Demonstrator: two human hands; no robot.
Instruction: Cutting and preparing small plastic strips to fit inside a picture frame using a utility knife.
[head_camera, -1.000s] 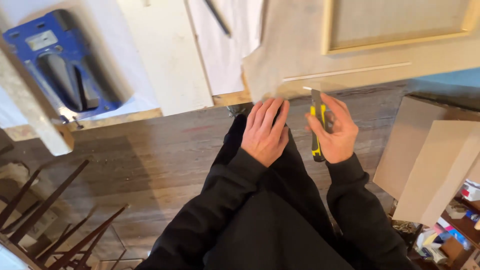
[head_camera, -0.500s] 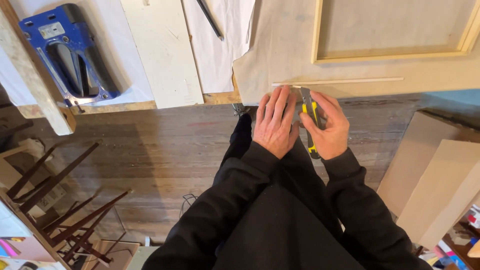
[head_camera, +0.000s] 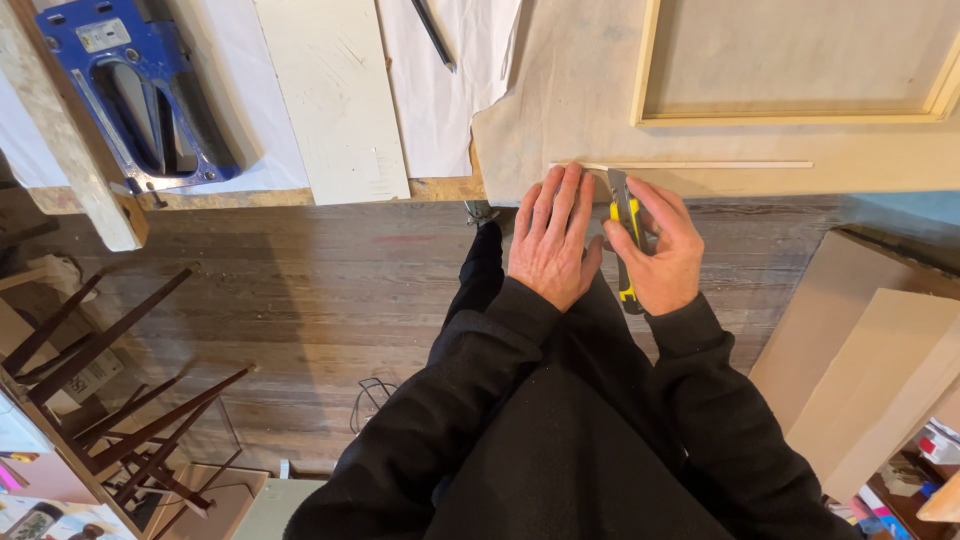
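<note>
My right hand grips a yellow and black utility knife, its blade tip touching a thin wooden strip near the strip's left end. My left hand lies flat beside the knife, fingertips pressing on the strip's left end. The strip lies on a beige sheet that hangs over the front edge of the workbench. Beyond it rests a pale wooden frame. Both arms wear black sleeves.
A blue tool sits at the bench's left, next to a white board and white paper with a dark pencil. Cardboard sheets lean at the right. Dark chair legs stand at the lower left on the wooden floor.
Both hands have moved forward onto the bench edge. The left hand now presses on the strip's end and the knife tip has come up to it. The view has shifted closer.
</note>
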